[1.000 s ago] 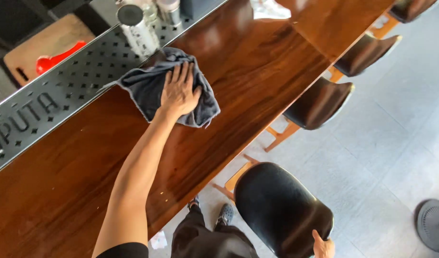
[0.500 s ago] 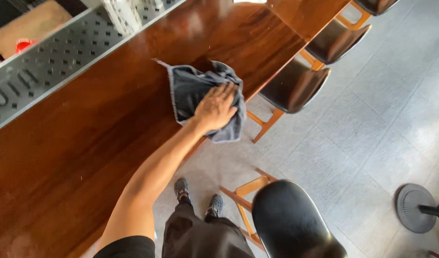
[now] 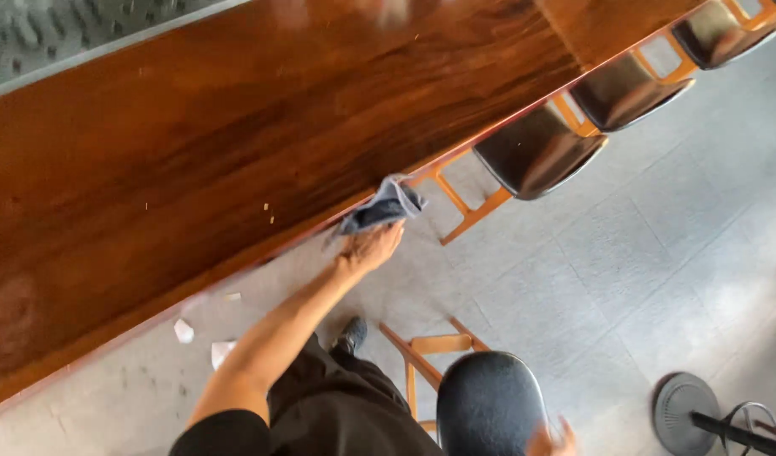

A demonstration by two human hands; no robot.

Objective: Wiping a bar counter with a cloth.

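Cloth (image 3: 379, 208) in left hand (image 3: 369, 247) overhangs counter (image 3: 236, 143) edge.

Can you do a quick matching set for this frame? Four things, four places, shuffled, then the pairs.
Things:
1. grey cloth
2. left hand
3. right hand
4. paper scraps

Places:
A. on the floor below the counter's edge
B. at the bottom of the picture, on the back of the nearest black chair
C. bunched at the near edge of the wooden counter
D. just off the counter's edge, gripping the cloth

Pairs: 1-C, 2-D, 3-B, 4-A
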